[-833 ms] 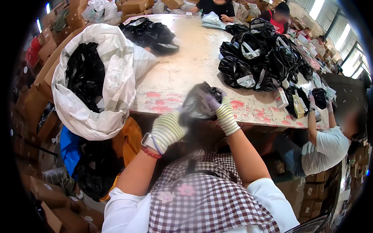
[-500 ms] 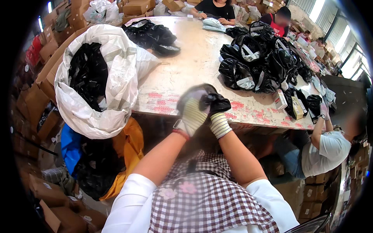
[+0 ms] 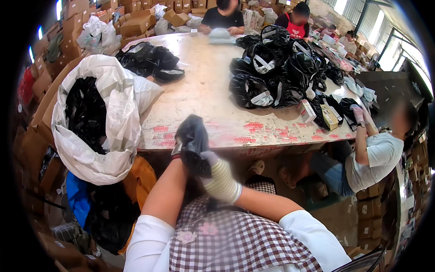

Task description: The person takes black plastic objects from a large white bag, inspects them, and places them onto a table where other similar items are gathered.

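A black plastic bag (image 3: 194, 136) is drawn over my left hand, hiding its fingers; my left forearm (image 3: 165, 183) rises into it, with a watch at the wrist. My right hand (image 3: 222, 177), in a striped knit glove, grips the lower edge of that bag near my left wrist. Both hands are held at the near edge of the table (image 3: 204, 97). To their left stands a large white woven sack (image 3: 129, 149), its mouth wide and black plastic bags (image 3: 86, 113) inside.
Filled black bags (image 3: 290, 72) are heaped on the table's right side, with small boxes (image 3: 306, 111) beside them. More black bags (image 3: 147, 59) lie far left. A co-worker (image 3: 378, 154) sits at right; others work beyond. A blue and orange sack (image 3: 140, 179) stands low left.
My hands have come down and left, toward my body. The bag now stretches further over my left hand, and my right hand has shifted to its lower edge. The view has turned slightly.
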`<action>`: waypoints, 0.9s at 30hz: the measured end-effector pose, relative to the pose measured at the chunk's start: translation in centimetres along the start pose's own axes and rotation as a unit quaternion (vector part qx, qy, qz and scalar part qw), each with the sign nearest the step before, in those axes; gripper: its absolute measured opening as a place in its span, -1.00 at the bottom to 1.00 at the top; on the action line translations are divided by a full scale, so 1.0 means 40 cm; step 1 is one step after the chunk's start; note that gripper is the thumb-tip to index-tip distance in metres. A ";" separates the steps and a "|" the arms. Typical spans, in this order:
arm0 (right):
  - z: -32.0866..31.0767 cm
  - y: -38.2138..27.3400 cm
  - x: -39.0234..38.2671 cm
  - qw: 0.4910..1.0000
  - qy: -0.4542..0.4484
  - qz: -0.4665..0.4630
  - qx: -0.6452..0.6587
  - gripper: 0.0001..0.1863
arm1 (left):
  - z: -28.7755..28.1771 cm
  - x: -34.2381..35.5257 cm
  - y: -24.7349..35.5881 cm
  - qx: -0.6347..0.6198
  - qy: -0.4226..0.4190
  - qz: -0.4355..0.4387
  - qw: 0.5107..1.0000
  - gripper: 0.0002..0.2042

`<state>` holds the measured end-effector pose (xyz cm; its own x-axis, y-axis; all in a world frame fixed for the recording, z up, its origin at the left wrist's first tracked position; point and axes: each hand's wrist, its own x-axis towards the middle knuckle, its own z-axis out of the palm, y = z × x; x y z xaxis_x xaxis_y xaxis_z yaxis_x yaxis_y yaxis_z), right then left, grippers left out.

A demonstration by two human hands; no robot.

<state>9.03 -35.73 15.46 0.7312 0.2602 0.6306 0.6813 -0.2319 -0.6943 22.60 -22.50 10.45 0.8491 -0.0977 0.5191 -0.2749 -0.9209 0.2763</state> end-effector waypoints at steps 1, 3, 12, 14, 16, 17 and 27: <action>0.023 0.007 -0.031 0.986 -0.021 0.137 0.095 -0.66 | -0.011 -0.012 -0.029 0.115 -0.040 0.004 0.993 -0.79; 0.039 0.116 -0.051 0.970 0.093 0.167 0.152 -0.61 | -0.085 0.018 0.022 0.163 -0.080 0.076 0.980 -0.70; -0.065 0.007 -0.004 0.932 0.048 0.194 0.304 -0.49 | -0.103 -0.003 0.059 0.091 0.077 0.080 0.990 -0.49; -0.137 0.041 0.050 0.906 0.096 0.181 0.370 -0.52 | -0.177 0.042 0.139 -0.059 -0.151 0.020 0.987 -0.48; -0.182 0.047 0.078 0.932 0.157 0.197 0.260 -0.50 | -0.247 0.025 0.167 -0.230 -0.238 0.061 0.941 -0.41; -0.215 0.041 0.089 0.947 0.157 0.221 0.169 -0.49 | -0.284 0.028 0.169 -0.226 -0.310 0.073 0.921 -0.41; -0.246 0.010 0.051 0.976 0.097 0.046 -0.192 -0.69 | -0.125 0.075 0.112 0.010 -0.014 0.077 0.997 -0.85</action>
<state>11.14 -44.50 19.88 0.7569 0.0491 0.6517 0.5489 -0.5890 -0.5931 21.67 -25.03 17.32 0.8103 -0.2485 0.5307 -0.3939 -0.9015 0.1793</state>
